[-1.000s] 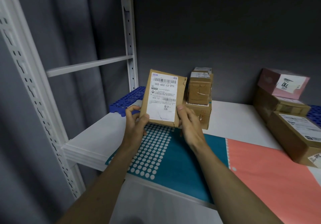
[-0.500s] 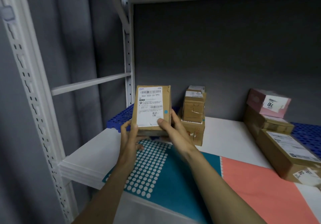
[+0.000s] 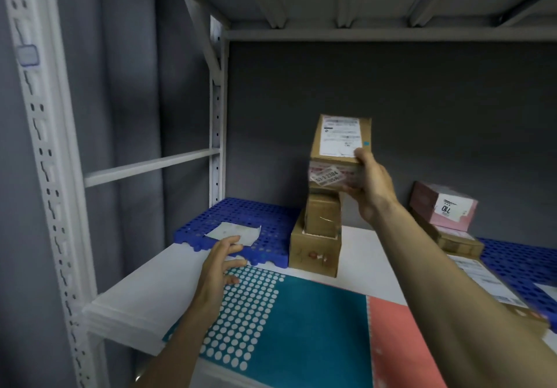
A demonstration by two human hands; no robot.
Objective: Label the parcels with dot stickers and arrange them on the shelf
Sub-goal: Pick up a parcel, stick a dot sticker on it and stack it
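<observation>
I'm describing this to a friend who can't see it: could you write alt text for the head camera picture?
A person's right hand holds a brown parcel with a blue dot sticker above a stack of boxes on a shelf. The left hand hovers open by a blue mat, beside a teal sticker sheet.

Pretty dim overall, cool bluish-grey cast, with the back wall (image 3: 422, 110) nearly swallowing detail. Light seems to come from in front and above, since the white shelf board (image 3: 168, 279) and the teal sticker sheet (image 3: 301, 321) are the brightest bits. Motion blur smears the held parcel (image 3: 342, 143) (its label text is unreadable) and the right forearm (image 3: 470, 291). Wide-angle bending curves the left upright (image 3: 45, 161), and the edges go soft. No harsh glare, shadows are weak.
</observation>
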